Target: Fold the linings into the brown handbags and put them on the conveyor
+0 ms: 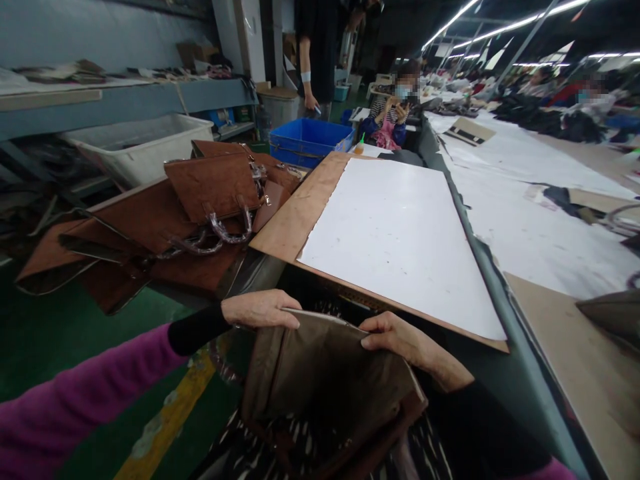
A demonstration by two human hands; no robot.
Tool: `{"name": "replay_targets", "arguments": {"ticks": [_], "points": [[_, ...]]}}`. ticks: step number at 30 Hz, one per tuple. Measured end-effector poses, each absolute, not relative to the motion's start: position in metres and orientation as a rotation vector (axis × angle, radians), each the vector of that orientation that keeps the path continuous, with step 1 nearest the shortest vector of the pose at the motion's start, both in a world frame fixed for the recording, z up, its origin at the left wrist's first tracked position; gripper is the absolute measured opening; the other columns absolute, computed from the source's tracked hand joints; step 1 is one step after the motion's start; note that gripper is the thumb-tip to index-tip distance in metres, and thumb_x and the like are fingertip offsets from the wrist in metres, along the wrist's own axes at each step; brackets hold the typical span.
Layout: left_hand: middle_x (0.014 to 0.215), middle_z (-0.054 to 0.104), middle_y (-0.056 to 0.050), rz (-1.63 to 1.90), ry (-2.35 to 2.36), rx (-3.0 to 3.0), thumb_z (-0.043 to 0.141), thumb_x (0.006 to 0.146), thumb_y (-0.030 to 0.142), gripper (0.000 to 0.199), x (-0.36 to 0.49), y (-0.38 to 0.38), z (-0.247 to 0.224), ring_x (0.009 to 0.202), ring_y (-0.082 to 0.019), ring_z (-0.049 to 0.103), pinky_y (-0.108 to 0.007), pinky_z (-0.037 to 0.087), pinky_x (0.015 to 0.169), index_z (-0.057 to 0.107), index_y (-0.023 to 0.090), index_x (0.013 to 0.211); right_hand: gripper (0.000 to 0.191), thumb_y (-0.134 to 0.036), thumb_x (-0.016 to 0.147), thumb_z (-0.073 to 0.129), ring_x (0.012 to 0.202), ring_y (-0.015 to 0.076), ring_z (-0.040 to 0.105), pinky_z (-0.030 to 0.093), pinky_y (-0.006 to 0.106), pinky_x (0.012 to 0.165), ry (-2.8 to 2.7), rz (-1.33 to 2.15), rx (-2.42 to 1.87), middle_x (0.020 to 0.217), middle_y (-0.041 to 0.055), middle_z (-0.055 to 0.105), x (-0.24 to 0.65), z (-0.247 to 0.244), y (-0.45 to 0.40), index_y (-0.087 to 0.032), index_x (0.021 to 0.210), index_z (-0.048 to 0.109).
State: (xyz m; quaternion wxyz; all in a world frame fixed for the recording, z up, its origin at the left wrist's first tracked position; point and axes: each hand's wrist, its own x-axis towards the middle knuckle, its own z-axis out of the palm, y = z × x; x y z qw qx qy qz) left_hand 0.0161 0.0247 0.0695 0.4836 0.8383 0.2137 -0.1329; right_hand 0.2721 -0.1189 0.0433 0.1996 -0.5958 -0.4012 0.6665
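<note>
A brown handbag (345,373) rests on my lap, its mouth spread wide so the olive-brown lining shows. At the upper left of its far rim, my left hand (263,309) pinches the edge between thumb and fingers. My right hand (400,339) grips the same rim farther right, thumb inside the lining. One wrapped handle hangs at the bag's left side. The bottom of the bag's inside is too dark to make out.
Brown handbags (215,183) with plastic-wrapped handles are heaped at the left. Ahead stands a board-topped table with a white sheet (390,233). Behind are a blue crate (310,139) and a white bin (140,143). A standing person (317,60) and a seated co-worker (390,120) are farther off.
</note>
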Motion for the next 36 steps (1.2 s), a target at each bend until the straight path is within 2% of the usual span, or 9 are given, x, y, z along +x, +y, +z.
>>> {"name": "replay_targets", "arguments": {"ticks": [3, 5, 7, 10, 14, 19, 24, 31, 36], "points": [[0.092, 0.065, -0.006, -0.272, 0.547, 2.433, 0.052, 0.072, 0.016, 0.034, 0.034, 0.015, 0.076, 0.086, -0.021, 0.057, -0.026, 0.039, 0.076, 0.06, 0.017, 0.105, 0.019, -0.027, 0.067, 0.06, 0.057, 0.0128, 0.057, 0.043, 0.022, 0.055, -1.195, 1.829, -1.697, 0.067, 0.0014, 0.066, 0.271, 0.046, -0.117, -0.013, 0.077, 0.067], [0.093, 0.065, -0.008, -0.249, 0.57, 2.59, 0.052, 0.068, 0.011, 0.039, 0.051, 0.006, 0.077, 0.088, -0.024, 0.057, -0.029, 0.039, 0.077, 0.06, 0.017, 0.106, 0.017, -0.026, 0.067, 0.059, 0.056, 0.0121, 0.055, 0.041, 0.021, 0.053, -1.275, 1.782, -1.721, 0.064, 0.0002, 0.064, 0.269, 0.049, -0.114, -0.013, 0.075, 0.067], [0.088, 0.066, -0.008, -0.235, 0.553, 2.586, 0.055, 0.068, 0.014, 0.033, 0.068, -0.001, 0.076, 0.084, -0.024, 0.058, -0.028, 0.04, 0.07, 0.063, 0.017, 0.1, 0.015, -0.024, 0.066, 0.059, 0.056, 0.0115, 0.053, 0.04, 0.021, 0.053, -1.332, 1.738, -1.734, 0.062, -0.0009, 0.062, 0.267, 0.054, -0.112, -0.013, 0.072, 0.067], [0.074, 0.065, -0.004, -0.237, 0.54, 2.384, 0.062, 0.065, 0.022, 0.021, 0.087, -0.003, 0.068, 0.072, -0.019, 0.056, -0.023, 0.037, 0.058, 0.069, 0.016, 0.085, 0.015, -0.023, 0.065, 0.058, 0.054, 0.0107, 0.05, 0.038, 0.021, 0.053, -1.336, 1.712, -1.751, 0.061, -0.0017, 0.061, 0.265, 0.059, -0.111, -0.013, 0.072, 0.067], [0.061, 0.059, 0.002, -0.228, 0.541, 2.036, 0.064, 0.063, 0.022, 0.022, 0.092, 0.005, 0.055, 0.059, -0.012, 0.049, -0.02, 0.032, 0.05, 0.07, 0.012, 0.081, 0.016, -0.025, 0.065, 0.059, 0.053, 0.0101, 0.048, 0.038, 0.021, 0.053, -1.302, 1.709, -1.789, 0.06, -0.0021, 0.06, 0.265, 0.059, -0.113, -0.014, 0.073, 0.068], [0.058, 0.056, 0.002, -0.221, 0.55, 1.736, 0.067, 0.059, 0.029, 0.025, 0.088, 0.013, 0.043, 0.054, -0.011, 0.046, -0.02, 0.032, 0.049, 0.07, 0.01, 0.076, 0.016, -0.026, 0.066, 0.058, 0.053, 0.0097, 0.047, 0.037, 0.02, 0.052, -1.339, 1.69, -1.799, 0.059, -0.0024, 0.058, 0.266, 0.056, -0.112, -0.014, 0.072, 0.067], [0.057, 0.058, 0.002, -0.257, 0.606, 1.587, 0.069, 0.053, 0.027, 0.025, 0.089, 0.012, 0.042, 0.054, -0.012, 0.048, -0.02, 0.034, 0.05, 0.069, 0.011, 0.073, 0.015, -0.026, 0.065, 0.059, 0.052, 0.0097, 0.046, 0.036, 0.021, 0.051, -1.427, 1.646, -1.847, 0.058, -0.0029, 0.057, 0.265, 0.058, -0.11, -0.015, 0.07, 0.067], [0.056, 0.055, 0.003, -0.226, 0.541, 1.648, 0.065, 0.057, 0.026, 0.022, 0.089, 0.01, 0.046, 0.053, -0.011, 0.046, -0.02, 0.033, 0.049, 0.068, 0.01, 0.072, 0.023, -0.023, 0.063, 0.06, 0.063, 0.0137, 0.053, 0.04, 0.021, 0.057, -1.445, 1.659, -1.772, 0.068, -0.0015, 0.063, 0.261, 0.065, -0.106, -0.016, 0.083, 0.069], [0.051, 0.045, 0.004, -0.184, 0.529, 1.812, 0.061, 0.06, 0.024, 0.018, 0.087, 0.005, 0.05, 0.05, -0.009, 0.038, -0.021, 0.025, 0.046, 0.067, 0.01, 0.07, 0.02, -0.028, 0.067, 0.059, 0.063, 0.0136, 0.052, 0.038, 0.022, 0.056, -1.507, 1.583, -1.817, 0.067, -0.0013, 0.062, 0.263, 0.06, -0.102, -0.017, 0.079, 0.07]]}}
